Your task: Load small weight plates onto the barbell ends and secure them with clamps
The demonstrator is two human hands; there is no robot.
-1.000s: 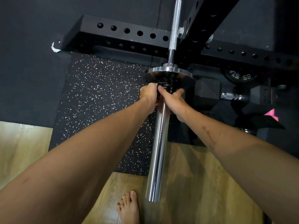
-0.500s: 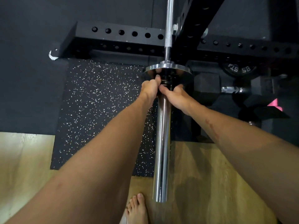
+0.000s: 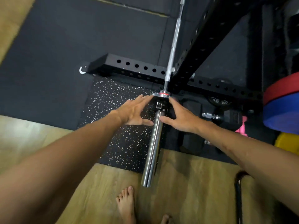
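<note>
barbell (image 3: pixel 153 147): 1 | clamp (image 3: pixel 160 105): 1 | hands: 2 | bare feet: 2 | dumbbell (image 3: pixel 226 116): 1

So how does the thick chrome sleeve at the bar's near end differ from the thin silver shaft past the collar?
The thick chrome sleeve is wide, smooth and mirror-bright; the thin silver shaft is narrow and duller. The sleeve carries the black clamp; the shaft is bare. Both lie on one straight line.

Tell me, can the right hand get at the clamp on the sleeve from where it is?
Probably yes. The right hand is open right beside the black clamp on the barbell sleeve, fingers alongside it, nothing between them. The left hand flanks the other side without covering the clamp.
</note>
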